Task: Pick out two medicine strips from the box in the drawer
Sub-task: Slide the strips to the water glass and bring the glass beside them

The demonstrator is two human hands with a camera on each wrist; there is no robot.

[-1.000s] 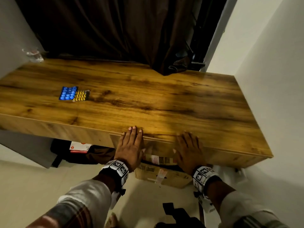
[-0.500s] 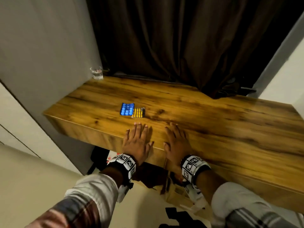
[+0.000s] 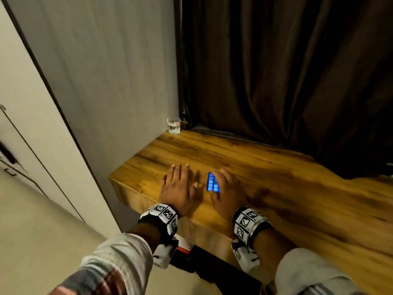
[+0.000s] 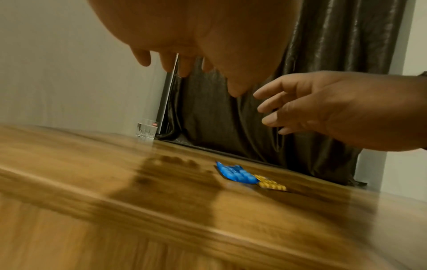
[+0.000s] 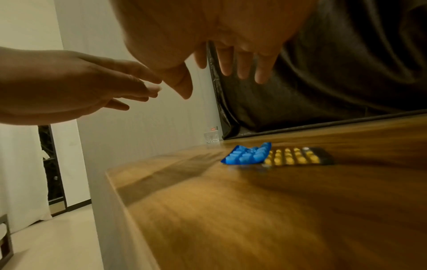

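Observation:
Two medicine strips lie side by side on the wooden tabletop (image 3: 276,173). The blue strip (image 3: 212,183) (image 4: 238,174) (image 5: 247,154) is on the left and the yellow strip (image 4: 271,184) (image 5: 298,157) touches its right side. My right hand (image 3: 228,188) hovers over them with fingers spread, hiding the yellow strip in the head view. Just left of the strips my left hand (image 3: 177,184) hovers flat. Both hands hold nothing; their shadows fall on the wood. No drawer or box shows.
A small drinking glass (image 3: 173,125) stands in the table's far left corner against the grey wall. A dark curtain (image 3: 287,71) hangs behind the table. The table's left end and front edge lie close to my left wrist. Dark bags sit under the table.
Both hands left the table's front edge and moved left and forward over the tabletop to the strips. The head view swung left with them.

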